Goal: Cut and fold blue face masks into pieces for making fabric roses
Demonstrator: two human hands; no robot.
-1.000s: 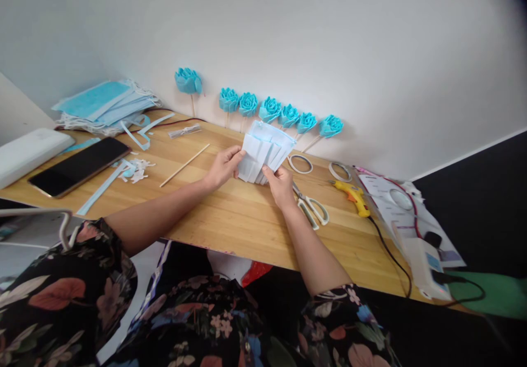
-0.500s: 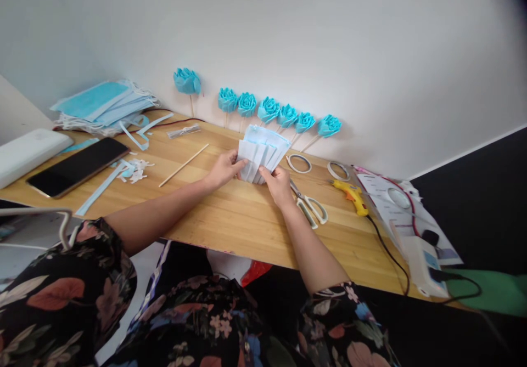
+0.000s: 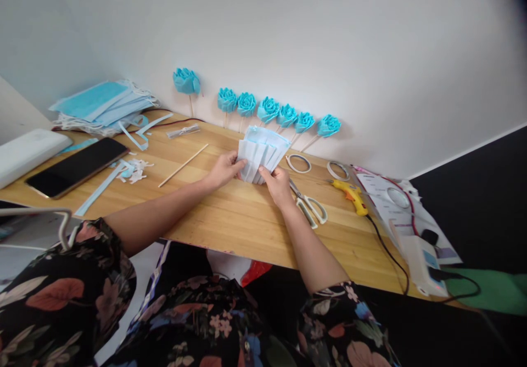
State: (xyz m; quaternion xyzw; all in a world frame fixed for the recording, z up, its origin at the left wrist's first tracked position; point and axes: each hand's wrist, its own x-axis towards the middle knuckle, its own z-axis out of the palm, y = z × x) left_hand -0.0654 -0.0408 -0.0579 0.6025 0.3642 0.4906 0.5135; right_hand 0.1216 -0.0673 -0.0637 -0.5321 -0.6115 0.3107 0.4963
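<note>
Between both hands is a pleated face mask (image 3: 263,150), fanned wider at its top and gathered at its lower edge, white to pale blue. My left hand (image 3: 224,170) pinches its lower left side with the thumb in front. At the lower right, my right hand (image 3: 276,183) grips the folds, thumb also in front; the fingers behind are hidden. Scissors with white handles (image 3: 309,205) lie beside my right wrist. A thin wooden stick (image 3: 183,165) rests on the table to the left of my left hand.
Several blue fabric roses on sticks (image 3: 268,109) lean on the wall. Stacked masks (image 3: 102,103), a phone (image 3: 77,167) and scraps (image 3: 134,169) occupy the left. Tape rolls (image 3: 298,163), a yellow glue gun (image 3: 349,194) and a power strip (image 3: 424,268) are to the right on the wooden table (image 3: 230,219).
</note>
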